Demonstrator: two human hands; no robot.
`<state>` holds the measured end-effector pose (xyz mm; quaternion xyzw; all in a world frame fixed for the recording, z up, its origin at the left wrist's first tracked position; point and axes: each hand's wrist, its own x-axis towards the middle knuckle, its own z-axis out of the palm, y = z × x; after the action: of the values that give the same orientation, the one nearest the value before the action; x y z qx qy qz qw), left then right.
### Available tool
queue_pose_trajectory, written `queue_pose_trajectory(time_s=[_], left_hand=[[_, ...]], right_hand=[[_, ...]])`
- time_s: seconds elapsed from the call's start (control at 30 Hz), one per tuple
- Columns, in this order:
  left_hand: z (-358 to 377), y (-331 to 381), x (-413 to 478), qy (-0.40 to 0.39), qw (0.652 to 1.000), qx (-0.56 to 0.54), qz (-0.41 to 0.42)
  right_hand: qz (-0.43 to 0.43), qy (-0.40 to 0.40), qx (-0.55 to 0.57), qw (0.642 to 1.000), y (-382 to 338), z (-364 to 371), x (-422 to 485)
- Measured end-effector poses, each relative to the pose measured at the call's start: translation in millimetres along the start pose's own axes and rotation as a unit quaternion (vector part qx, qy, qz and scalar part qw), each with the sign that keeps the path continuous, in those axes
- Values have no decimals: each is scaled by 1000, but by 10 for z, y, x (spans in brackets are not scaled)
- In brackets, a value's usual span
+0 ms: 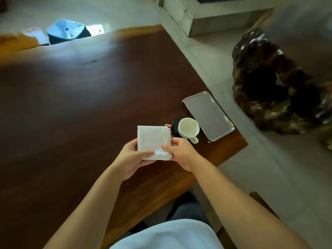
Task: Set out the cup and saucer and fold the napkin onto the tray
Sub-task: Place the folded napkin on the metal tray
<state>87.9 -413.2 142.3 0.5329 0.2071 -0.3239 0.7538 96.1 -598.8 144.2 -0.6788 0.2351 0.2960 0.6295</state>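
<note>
I hold the napkin (pixel 152 141) in both of my grips, a little above the tabletop (pixel 80 105). It is white and folded into a small square with many layers. My left grip (pixel 133 159) pinches its near left side, thumb on top and fingers under. My right grip (pixel 181 152) pinches the near right corner, where the loose edges stack up. The cup (pixel 188 128) sits on the dark saucer (pixel 175 126), just past my right grip, with its handle turned toward me. The shiny tray (pixel 208 115) lies just beside the cup, near the corner of the tabletop, and the napkin is not on it yet. A small red and white thing (pixel 168 125) peeks out behind the napkin; I cannot tell what it is. I think the step now is to finish the fold and put the napkin on the tray. To do it well, I should keep the edges lined up so the layers do not slip apart. I should press the fold flat with my thumbs before I let go. I should carry it over the cup, because my right arm could bump it. Then I should lay it flat, with its sides straight along the tray's sides. I think 2 grips work better than 1 here.
</note>
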Motion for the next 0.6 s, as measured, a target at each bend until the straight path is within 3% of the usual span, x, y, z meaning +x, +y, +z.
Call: queue_pose_trajectory(time_s=[0.2,0.4,0.6], left_hand=[[756,124,449,21,999,34,-6],[1732,138,960,81,997,-16,6],[2592,101,1297,131,986,-85,56]], right_hand=[[-39,10,0,999,-206,-807,219],[-56,-18,-22,998,-417,-1852,587],[-30,-107,-49,993,-637,-2682,766]])
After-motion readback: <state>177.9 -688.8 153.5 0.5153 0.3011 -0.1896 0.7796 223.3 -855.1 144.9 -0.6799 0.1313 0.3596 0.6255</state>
